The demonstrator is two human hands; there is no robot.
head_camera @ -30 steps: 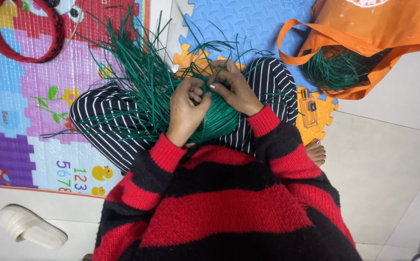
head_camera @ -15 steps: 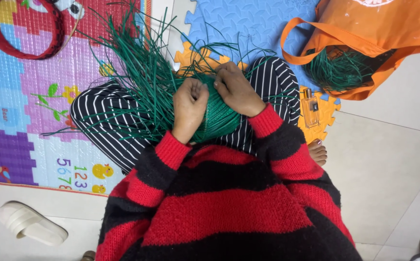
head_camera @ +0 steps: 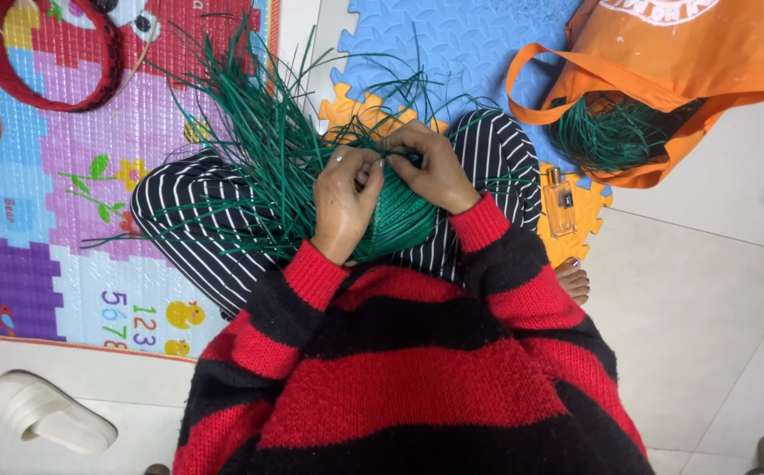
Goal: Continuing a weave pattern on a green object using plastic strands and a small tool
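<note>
On the lap, both hands' grip pinches a tightly woven green piece (head_camera: 399,215) bristling loose strands.

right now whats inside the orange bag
A bundle of green strips shows through the opening of the orange bag. The cloth covers the rest of the inside, so anything deeper is hidden.

Pale tiled floor (head_camera: 716,290) carries a printed play mat (head_camera: 74,176), blue foam tiles (head_camera: 470,44), an orange bag (head_camera: 681,79), a small bottle (head_camera: 559,202) and a white slipper (head_camera: 47,412).
</note>
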